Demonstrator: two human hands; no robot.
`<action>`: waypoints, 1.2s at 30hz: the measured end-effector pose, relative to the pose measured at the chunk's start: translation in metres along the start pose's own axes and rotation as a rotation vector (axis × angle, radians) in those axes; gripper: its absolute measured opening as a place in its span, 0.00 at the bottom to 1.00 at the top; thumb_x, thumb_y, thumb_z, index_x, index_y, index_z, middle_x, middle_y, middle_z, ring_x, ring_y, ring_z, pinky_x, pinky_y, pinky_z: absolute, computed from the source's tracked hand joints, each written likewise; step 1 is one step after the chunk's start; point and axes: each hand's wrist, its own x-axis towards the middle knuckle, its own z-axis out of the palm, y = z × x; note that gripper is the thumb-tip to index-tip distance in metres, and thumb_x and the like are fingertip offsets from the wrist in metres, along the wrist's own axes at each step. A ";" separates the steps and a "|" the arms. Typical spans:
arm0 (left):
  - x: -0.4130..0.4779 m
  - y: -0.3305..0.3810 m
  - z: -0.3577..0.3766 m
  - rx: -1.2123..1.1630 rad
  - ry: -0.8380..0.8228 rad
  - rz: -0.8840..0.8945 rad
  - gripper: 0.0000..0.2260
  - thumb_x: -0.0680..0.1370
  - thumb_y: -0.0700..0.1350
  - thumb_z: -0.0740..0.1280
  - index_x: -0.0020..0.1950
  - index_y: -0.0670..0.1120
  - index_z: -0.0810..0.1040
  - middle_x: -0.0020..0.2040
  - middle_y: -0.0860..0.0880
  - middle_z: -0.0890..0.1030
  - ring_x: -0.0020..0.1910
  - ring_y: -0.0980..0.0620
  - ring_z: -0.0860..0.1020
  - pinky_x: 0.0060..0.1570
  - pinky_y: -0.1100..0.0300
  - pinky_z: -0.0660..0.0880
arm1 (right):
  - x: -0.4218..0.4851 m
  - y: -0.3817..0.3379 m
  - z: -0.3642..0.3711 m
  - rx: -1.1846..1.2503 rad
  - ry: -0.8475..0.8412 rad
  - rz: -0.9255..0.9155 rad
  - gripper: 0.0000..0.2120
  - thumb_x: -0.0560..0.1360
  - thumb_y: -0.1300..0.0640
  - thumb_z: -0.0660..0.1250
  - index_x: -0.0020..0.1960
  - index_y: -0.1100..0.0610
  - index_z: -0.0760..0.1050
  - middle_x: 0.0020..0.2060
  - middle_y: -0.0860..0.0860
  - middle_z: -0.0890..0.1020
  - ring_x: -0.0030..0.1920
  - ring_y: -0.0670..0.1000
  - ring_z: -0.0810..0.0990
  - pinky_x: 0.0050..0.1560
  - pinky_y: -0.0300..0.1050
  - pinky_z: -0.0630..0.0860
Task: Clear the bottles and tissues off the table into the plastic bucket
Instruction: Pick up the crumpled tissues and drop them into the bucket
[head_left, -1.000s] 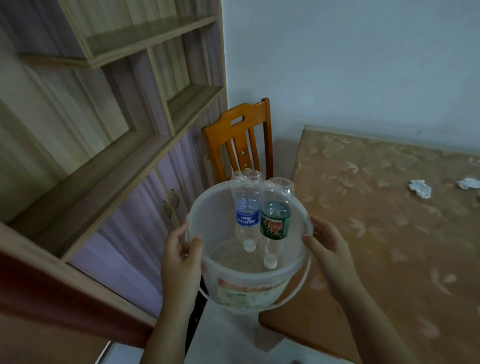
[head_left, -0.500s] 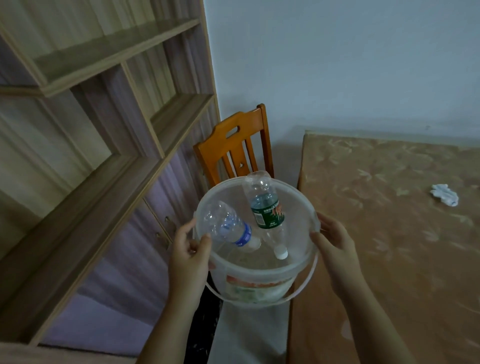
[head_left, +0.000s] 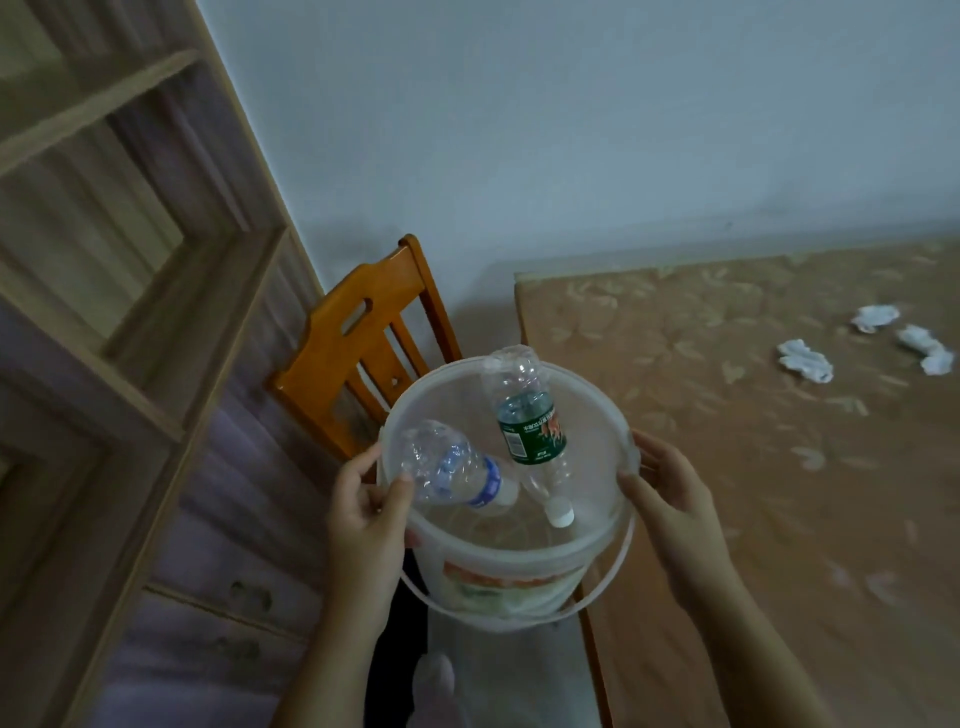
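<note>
We hold the bucket (head_left: 506, 551) by its rim in the air beside the table (head_left: 779, 519): left hand (head_left: 369, 514) clasped on the left edge, right hand (head_left: 670, 499) pressed against the right. Both bottles (head_left: 530, 431) lean cap-down inside, their bases above the rim. Tilting the bucket could tip one out. Three tissues (head_left: 804, 360) remain on the table; freeing a hand weakens the hold.

Open tabletop (head_left: 727, 493) lies before three tissues (head_left: 804, 360); the chair (head_left: 358, 332) crowds the bucket's (head_left: 498, 566) far-left side.
</note>
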 end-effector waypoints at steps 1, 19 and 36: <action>0.015 -0.001 0.003 -0.002 -0.031 0.003 0.14 0.76 0.38 0.66 0.51 0.59 0.74 0.40 0.43 0.80 0.34 0.55 0.79 0.29 0.64 0.76 | 0.006 -0.001 0.005 -0.011 0.030 0.001 0.18 0.73 0.60 0.66 0.62 0.52 0.71 0.54 0.47 0.78 0.54 0.46 0.77 0.48 0.39 0.75; 0.215 0.007 0.047 0.043 -0.443 0.084 0.14 0.75 0.42 0.67 0.55 0.59 0.74 0.41 0.42 0.80 0.39 0.43 0.81 0.35 0.48 0.80 | 0.093 -0.018 0.083 -0.034 0.441 0.089 0.19 0.73 0.60 0.65 0.63 0.54 0.70 0.56 0.49 0.77 0.56 0.48 0.76 0.50 0.43 0.76; 0.253 0.038 0.196 0.009 -0.549 0.060 0.16 0.74 0.39 0.69 0.53 0.60 0.74 0.40 0.37 0.80 0.34 0.47 0.81 0.35 0.49 0.80 | 0.182 -0.007 -0.011 0.041 0.572 0.083 0.17 0.73 0.58 0.66 0.62 0.51 0.71 0.55 0.50 0.79 0.56 0.51 0.78 0.55 0.51 0.76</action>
